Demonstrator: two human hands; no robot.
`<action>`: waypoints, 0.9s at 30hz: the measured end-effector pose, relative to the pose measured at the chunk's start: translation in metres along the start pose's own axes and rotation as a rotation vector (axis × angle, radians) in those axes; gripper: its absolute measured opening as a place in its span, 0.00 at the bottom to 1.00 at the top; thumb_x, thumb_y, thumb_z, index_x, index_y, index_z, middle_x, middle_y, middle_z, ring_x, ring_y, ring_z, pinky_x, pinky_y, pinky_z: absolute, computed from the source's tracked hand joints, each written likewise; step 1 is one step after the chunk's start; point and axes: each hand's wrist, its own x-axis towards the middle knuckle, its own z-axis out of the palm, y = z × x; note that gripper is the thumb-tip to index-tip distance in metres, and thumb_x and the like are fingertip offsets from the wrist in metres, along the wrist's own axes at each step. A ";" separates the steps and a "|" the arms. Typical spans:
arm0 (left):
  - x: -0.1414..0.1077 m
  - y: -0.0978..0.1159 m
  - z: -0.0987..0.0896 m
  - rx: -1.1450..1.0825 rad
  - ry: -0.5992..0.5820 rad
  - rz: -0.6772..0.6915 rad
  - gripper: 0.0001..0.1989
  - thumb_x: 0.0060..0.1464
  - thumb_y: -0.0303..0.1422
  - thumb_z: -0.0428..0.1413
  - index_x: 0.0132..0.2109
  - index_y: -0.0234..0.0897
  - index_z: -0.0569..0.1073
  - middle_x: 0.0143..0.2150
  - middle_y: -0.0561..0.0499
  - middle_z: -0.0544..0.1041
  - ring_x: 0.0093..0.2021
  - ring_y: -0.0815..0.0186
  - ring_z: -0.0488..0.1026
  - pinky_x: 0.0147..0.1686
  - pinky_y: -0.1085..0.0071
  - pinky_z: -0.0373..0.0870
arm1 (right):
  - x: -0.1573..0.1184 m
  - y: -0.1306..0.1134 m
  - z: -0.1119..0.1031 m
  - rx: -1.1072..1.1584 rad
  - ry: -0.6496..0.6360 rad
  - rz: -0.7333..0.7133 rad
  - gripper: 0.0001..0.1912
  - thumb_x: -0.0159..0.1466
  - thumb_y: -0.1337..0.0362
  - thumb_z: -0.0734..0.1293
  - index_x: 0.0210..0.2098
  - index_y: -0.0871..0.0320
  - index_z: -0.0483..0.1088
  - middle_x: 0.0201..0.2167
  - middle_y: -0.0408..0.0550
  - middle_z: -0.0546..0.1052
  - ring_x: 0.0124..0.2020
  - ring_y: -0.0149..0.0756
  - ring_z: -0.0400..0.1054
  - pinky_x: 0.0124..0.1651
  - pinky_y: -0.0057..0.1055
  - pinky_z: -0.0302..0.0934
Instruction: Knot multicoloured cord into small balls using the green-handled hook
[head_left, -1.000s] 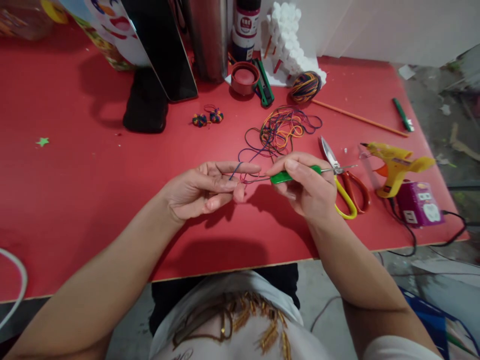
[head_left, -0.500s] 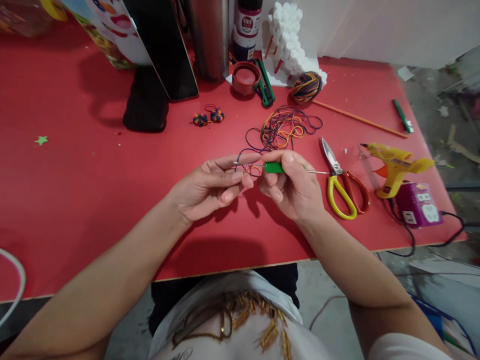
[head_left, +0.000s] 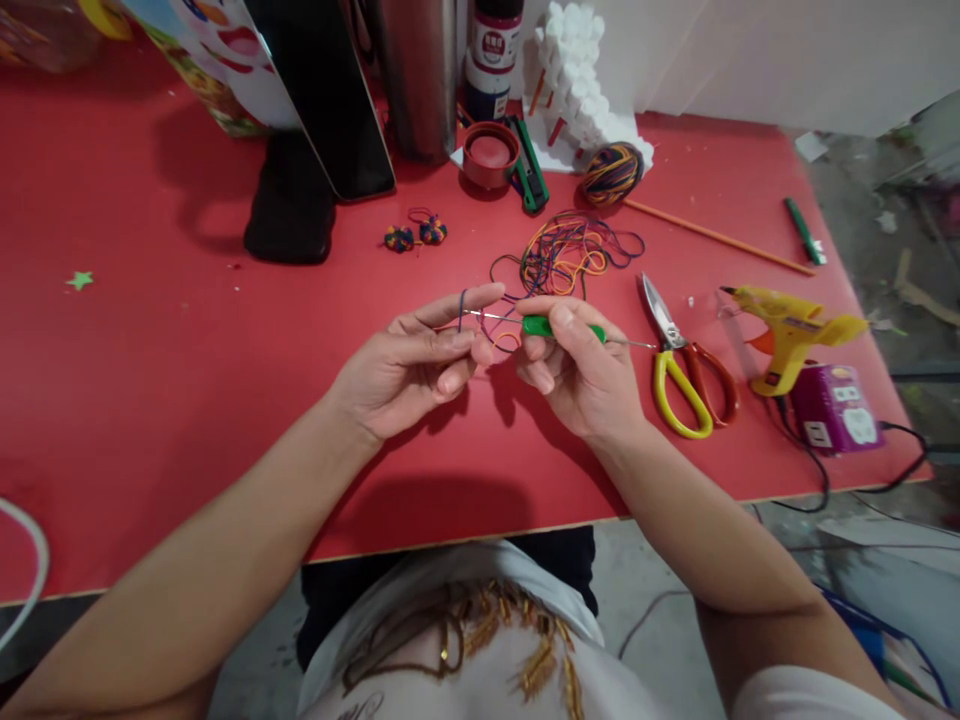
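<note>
- Nearest me, the left hand [head_left: 409, 372] is half closed: thumb and neighbouring fingertips pinched on the yarn [head_left: 510, 342], index finger stretched out with a blue strand [head_left: 461, 312] over it.
- The right hand [head_left: 589, 365] is curled firmly round a green-handled hook [head_left: 537, 326], its metal tip reaching the blue strand.
- To work this well, I'd keep that strand snug — not strained — over the finger, and turn the tip to catch it whole, with small, even pulls.
- The looped yarn lies between the hands, by the left fingertips and just below the hook's shaft.
- Just beyond the fingers sits a loose tangle [head_left: 562, 255] — best kept free-running, so nothing snags.
- Farther back, behind the tangle, rests a wound ball [head_left: 613, 174].
</note>
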 end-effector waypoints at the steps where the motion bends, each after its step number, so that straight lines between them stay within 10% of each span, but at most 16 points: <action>1: 0.000 0.000 -0.001 0.002 -0.007 0.001 0.22 0.57 0.15 0.60 0.55 0.33 0.86 0.33 0.45 0.86 0.20 0.74 0.74 0.20 0.83 0.71 | 0.000 0.000 0.000 -0.006 -0.008 -0.007 0.11 0.72 0.55 0.74 0.45 0.56 0.83 0.28 0.40 0.79 0.19 0.22 0.67 0.24 0.23 0.62; 27: 0.000 -0.005 0.006 0.011 0.042 0.064 0.21 0.59 0.17 0.60 0.53 0.38 0.87 0.31 0.48 0.83 0.19 0.76 0.69 0.20 0.83 0.65 | -0.022 0.003 0.006 -0.917 0.021 -0.610 0.14 0.77 0.64 0.65 0.57 0.51 0.80 0.36 0.46 0.86 0.38 0.37 0.81 0.50 0.41 0.77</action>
